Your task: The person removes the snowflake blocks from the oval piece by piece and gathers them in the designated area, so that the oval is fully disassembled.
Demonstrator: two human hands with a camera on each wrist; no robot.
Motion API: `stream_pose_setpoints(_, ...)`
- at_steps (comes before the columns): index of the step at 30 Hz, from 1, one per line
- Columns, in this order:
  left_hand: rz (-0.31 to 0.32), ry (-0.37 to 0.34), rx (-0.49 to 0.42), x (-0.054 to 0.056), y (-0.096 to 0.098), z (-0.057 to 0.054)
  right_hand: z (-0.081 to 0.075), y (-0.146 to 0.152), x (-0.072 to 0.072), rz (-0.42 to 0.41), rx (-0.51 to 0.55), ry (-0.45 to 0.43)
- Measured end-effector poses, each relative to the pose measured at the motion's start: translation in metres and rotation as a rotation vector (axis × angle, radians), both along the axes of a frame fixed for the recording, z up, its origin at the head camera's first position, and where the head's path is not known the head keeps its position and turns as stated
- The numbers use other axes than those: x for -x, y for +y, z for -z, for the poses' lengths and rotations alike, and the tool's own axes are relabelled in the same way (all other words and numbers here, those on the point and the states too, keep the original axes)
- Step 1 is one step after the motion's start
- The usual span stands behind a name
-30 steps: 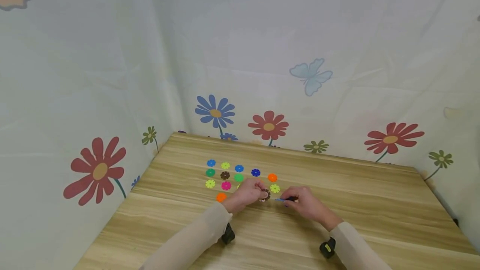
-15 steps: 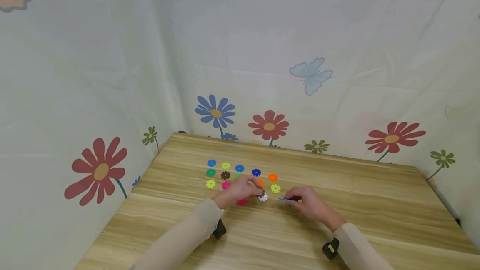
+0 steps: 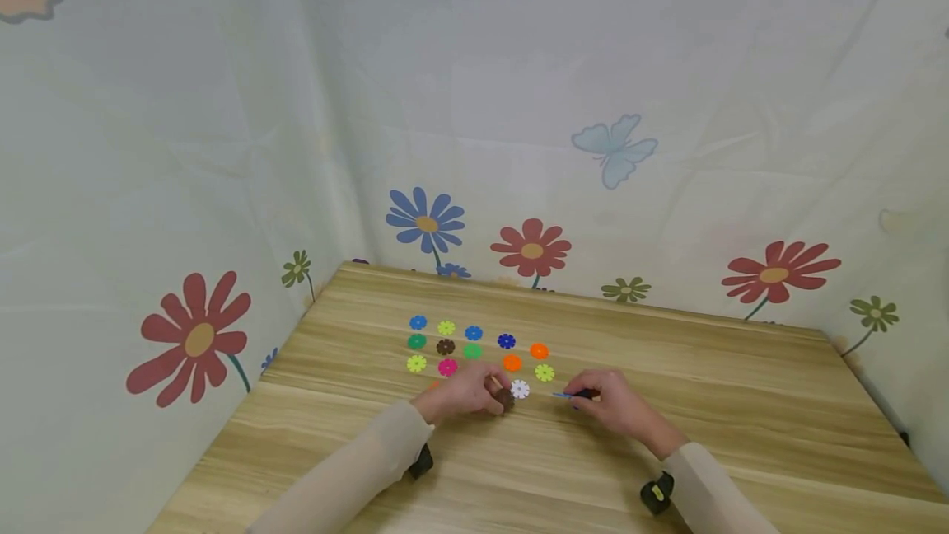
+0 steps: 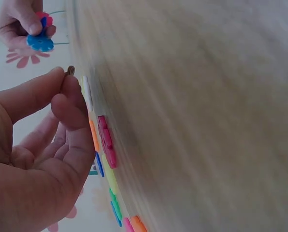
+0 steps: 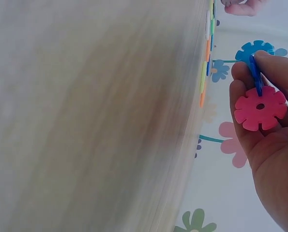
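Observation:
My left hand (image 3: 467, 390) pinches a brown notched plastic disc (image 3: 506, 399) between thumb and fingers, close over the table. In the left wrist view that brown disc (image 4: 70, 70) shows edge-on at the fingertips. Just right of it a white notched disc (image 3: 520, 389) lies flat. Farther right, my right hand (image 3: 611, 402) holds a small joined piece. The right wrist view shows its parts: a light blue disc (image 5: 248, 50), a dark blue disc (image 5: 256, 75) seen edge-on, and a pink disc (image 5: 260, 108) slotted onto it.
Several notched discs lie in rows on the wooden table (image 3: 726, 402), among them a blue disc (image 3: 418, 322), an orange disc (image 3: 512, 363) and a yellow-green disc (image 3: 544, 372). My left hand hides part of the nearer discs. A flower-printed cloth (image 3: 474, 105) stands behind the table.
My left hand has carried the brown disc left and nearer, off the white disc, which now shows fully. My right hand has shifted slightly right with its joined piece.

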State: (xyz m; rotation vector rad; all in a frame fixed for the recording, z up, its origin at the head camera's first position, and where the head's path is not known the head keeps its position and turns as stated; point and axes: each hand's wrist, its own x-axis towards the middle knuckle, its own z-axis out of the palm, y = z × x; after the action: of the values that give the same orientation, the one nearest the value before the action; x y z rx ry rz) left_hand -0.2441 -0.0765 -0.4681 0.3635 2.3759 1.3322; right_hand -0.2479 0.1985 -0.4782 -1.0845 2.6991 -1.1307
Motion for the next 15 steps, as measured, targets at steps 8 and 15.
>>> stream_pose_setpoints(8, 0.077, 0.036, 0.076, -0.0064, 0.0034, 0.0004, -0.0008, -0.0003, -0.0008, 0.003, -0.006, -0.011)
stream_pose_setpoints(15, 0.1, 0.063, 0.137, -0.008, 0.0094, 0.0009, -0.0017, -0.0031, -0.001, 0.007, -0.015, -0.019)
